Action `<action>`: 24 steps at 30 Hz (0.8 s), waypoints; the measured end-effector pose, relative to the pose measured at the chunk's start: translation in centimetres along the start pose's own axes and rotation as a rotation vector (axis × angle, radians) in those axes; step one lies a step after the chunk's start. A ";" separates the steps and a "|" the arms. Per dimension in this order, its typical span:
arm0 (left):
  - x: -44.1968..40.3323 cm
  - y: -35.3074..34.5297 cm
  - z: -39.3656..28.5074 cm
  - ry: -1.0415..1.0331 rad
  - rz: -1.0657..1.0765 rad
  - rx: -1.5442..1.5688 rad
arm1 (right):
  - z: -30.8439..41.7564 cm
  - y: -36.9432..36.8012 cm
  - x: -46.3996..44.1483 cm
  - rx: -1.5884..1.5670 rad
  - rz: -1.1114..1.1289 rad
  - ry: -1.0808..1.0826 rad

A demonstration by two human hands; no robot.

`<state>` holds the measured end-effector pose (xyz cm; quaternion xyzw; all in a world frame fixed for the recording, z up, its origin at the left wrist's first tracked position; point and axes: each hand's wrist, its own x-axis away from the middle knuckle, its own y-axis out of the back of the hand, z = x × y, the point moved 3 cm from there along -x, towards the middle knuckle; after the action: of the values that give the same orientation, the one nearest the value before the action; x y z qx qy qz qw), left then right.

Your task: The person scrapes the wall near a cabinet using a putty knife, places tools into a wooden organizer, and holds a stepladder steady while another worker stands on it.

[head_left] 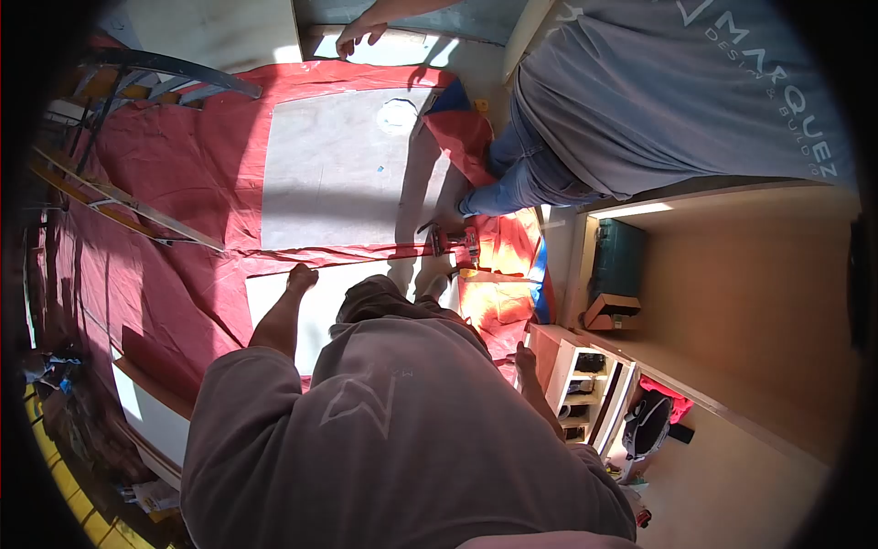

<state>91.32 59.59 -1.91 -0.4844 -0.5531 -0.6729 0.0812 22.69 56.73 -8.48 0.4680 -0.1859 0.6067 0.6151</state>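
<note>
My left hand (pixel 302 276) is closed in a loose fist above the edge of a white board (pixel 274 306), with nothing showing in it. My right hand (pixel 524 357) hangs beside a small wooden shelf unit (pixel 572 384). Its fingers are curled, and whatever they may hold is too small to make out. A red cordless drill (pixel 455 242) stands on the floor in front of my feet, between the boards. Beyond it lies a large grey-white panel (pixel 334 174) on a red tarp (pixel 174 174), with a round white spot (pixel 397 117) near its far corner.
A co-worker in a grey shirt (pixel 640 101) stands at the upper right, one hand (pixel 361 35) stretched out over the tarp's far edge. A ladder (pixel 128 197) is on the left. A wooden cabinet (pixel 732 274) with a green case (pixel 617 259) stands at right, near a backpack (pixel 647 423).
</note>
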 end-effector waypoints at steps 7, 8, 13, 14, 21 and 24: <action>0.7 -2.0 10.0 0.301 -0.035 0.371 | 7.6 2.8 -0.7 -0.033 -0.130 0.073; -0.8 -3.1 10.1 0.326 -0.016 0.375 | 7.0 3.2 -2.7 -0.011 -0.145 0.150; -6.1 0.4 4.2 -0.150 0.110 0.151 | 11.1 0.5 -1.3 -0.050 -0.228 0.123; -6.4 1.7 3.3 -0.251 -0.032 0.286 | 11.7 -1.0 -0.4 -0.056 -0.248 0.118; -14.2 9.7 5.0 -0.508 0.191 -0.139 | 13.8 -12.5 6.3 -0.003 -0.389 0.038; -18.7 12.0 8.1 -0.479 0.176 -0.275 | 9.8 -12.6 -1.7 0.260 -0.511 0.533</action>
<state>113.27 53.83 -8.45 -0.6823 -0.4157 -0.5984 -0.0600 37.25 50.10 -9.39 0.3993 0.1814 0.5527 0.7086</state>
